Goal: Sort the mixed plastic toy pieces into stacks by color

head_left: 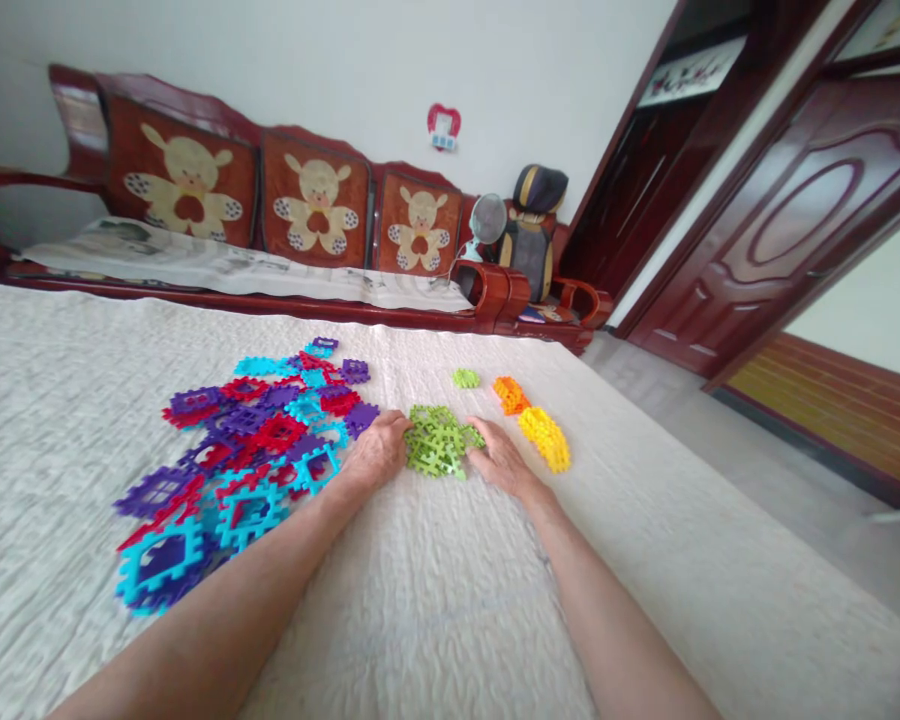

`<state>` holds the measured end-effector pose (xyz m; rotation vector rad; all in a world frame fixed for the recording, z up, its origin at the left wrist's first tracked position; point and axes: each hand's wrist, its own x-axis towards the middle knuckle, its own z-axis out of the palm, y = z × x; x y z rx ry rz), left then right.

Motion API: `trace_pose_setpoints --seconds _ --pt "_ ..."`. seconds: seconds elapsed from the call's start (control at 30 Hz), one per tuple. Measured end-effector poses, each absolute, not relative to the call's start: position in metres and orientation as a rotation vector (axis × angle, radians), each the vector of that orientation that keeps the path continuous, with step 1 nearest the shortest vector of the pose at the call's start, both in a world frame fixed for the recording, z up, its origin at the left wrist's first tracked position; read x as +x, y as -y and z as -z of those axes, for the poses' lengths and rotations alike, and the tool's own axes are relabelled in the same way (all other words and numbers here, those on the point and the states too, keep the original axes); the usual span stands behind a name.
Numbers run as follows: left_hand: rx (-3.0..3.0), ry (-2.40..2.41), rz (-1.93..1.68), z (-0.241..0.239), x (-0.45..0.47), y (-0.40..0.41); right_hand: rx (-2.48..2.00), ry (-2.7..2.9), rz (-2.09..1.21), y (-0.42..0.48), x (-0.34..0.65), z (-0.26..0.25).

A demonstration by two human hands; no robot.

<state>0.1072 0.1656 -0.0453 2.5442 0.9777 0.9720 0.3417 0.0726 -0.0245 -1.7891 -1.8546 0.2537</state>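
Head: L hand [379, 450], R hand [499, 458], fingers curled, flank green pile [436, 440]; mixed heap [247, 450] beside L.

Ahead of me a dark red wooden sofa [499, 296] with bear cushions [315, 212] lines the white wall [345, 60], beside reddish-brown doors [802, 220].

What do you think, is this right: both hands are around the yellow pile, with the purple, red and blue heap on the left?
Not quite. The head view shows the left hand and right hand around the green pile; the yellow pile lies further right. The purple, red and blue heap is on the left.
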Motion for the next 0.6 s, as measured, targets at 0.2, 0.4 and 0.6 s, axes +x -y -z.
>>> trace_pose_setpoints --seconds 0.2,0.4,0.6 --pt "2.557 -0.939 -0.986 0.047 0.106 -0.167 -1.689 1.764 -0.200 -0.080 0.347 0.029" --pt "2.564 -0.931 -0.999 0.049 0.106 -0.170 -1.654 1.611 -0.317 -0.089 0.364 0.029" --pt "2.576 -0.895 -1.073 0.052 0.106 -0.170 -1.562 1.427 -0.284 -0.096 0.381 0.036"
